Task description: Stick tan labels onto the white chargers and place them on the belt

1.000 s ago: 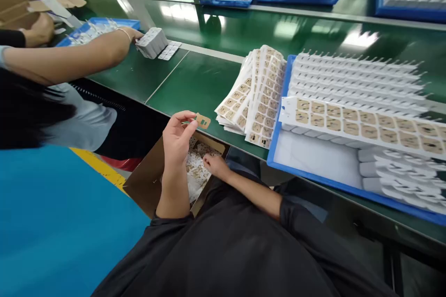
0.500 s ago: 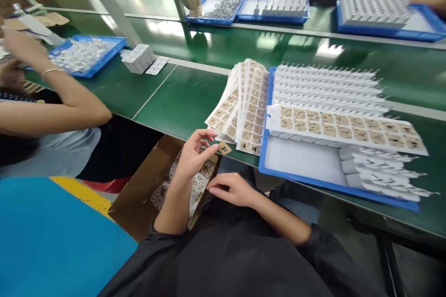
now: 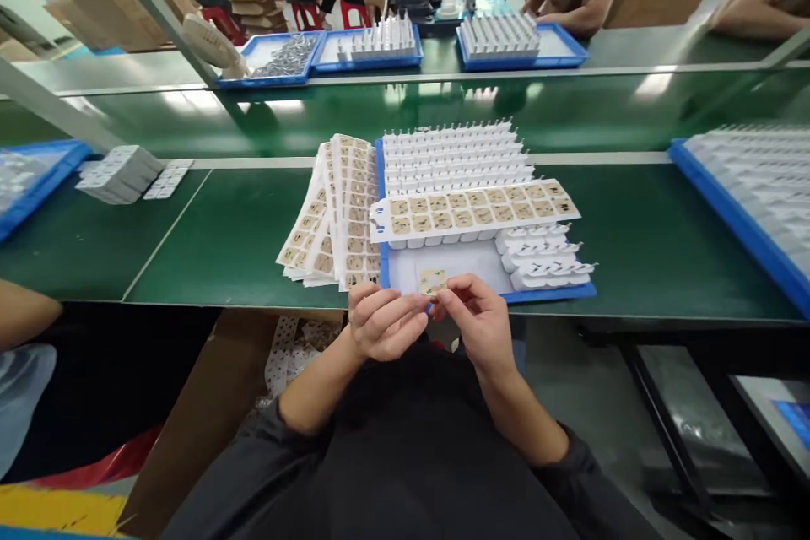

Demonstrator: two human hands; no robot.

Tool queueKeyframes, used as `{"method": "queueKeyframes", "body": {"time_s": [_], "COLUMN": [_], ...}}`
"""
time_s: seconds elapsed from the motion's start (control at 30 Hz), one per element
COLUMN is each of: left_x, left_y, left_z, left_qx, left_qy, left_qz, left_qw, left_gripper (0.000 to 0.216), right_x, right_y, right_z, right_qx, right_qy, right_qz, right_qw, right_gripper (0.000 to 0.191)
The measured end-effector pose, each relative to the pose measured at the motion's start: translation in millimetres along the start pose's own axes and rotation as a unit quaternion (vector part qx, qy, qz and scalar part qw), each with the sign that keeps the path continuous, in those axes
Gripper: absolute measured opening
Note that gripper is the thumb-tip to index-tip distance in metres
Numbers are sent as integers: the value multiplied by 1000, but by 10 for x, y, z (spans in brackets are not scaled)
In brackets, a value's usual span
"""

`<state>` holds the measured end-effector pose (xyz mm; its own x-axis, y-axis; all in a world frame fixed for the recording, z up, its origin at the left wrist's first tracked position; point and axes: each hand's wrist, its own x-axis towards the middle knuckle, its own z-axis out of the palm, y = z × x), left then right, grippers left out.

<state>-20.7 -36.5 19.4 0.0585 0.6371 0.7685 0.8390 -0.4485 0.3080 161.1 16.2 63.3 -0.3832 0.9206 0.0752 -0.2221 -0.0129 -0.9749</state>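
A small square tan sticker [image 3: 434,280] with dark marks is held up in front of the blue tray [image 3: 552,296]. My left hand [image 3: 389,322] pinches its lower edge with the fingertips. At the lower right corner, my right hand [image 3: 484,325] has thumb and forefinger closed on it. A sheet of tan stickers [image 3: 474,211] lies across rows of white plastic parts [image 3: 452,156] with metal pins in that tray. More white parts [image 3: 544,257] lie at its right end. Fanned sticker sheets [image 3: 354,211] rest left of the tray.
Below the table edge, a cardboard box [image 3: 208,388] holds scrap sheets [image 3: 288,354]. Stacked white blocks [image 3: 120,175] stand left. Another blue tray [image 3: 747,219] is at right. A co-worker's arm [image 3: 25,316] shows at left; people sit across the bench.
The view has swung right. My left hand has brought the sticker from beside the sheets to before the tray. My right hand has risen from my lap to meet it.
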Motion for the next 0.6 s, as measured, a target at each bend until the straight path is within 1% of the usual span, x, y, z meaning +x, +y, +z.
{"method": "queueKeyframes", "body": {"time_s": [0.03,0.07,0.13,0.17,0.2,0.3,0.37,0.43,0.47,0.53,0.6], "left_x": [16,41,102,134,163,236,294,388,452,607,768], "left_y": [0,6,35,54,74,125,157,201,235,334,477], "left_z": [42,81,149,179,205,258,280,322,362,495,696], "left_qx": [3,15,26,19,6,-12,-23,-63,-78,-68,-26], "left_qy": [4,24,79,92,89,34,25,14,-3,-58,-122], "left_qz": [25,58,121,137,138,103,104,102,89,51,27], "left_qw": [1000,998,989,986,986,994,994,993,993,995,992], "left_gripper": [25,27,35,38,39,33,30,32,33,35,40], "right_x": [-17,-33,-61,-72,-82,-108,-128,-160,-181,-234,-296], "right_y": [-7,-10,-3,6,20,68,92,97,90,61,23], "right_z": [-33,-66,-125,-151,-176,-274,-395,-583,-699,-958,-1210], "right_qx": [9,16,25,25,22,1,-24,-58,-76,-106,-130], "right_qy": [7,12,18,22,26,51,78,129,161,231,289], "right_qz": [3,6,10,12,14,4,-14,-38,-53,-88,-128], "right_qw": [1000,1000,999,999,999,999,997,989,983,963,940], "right_gripper": [25,25,25,25,25,22,19,16,14,14,14]}}
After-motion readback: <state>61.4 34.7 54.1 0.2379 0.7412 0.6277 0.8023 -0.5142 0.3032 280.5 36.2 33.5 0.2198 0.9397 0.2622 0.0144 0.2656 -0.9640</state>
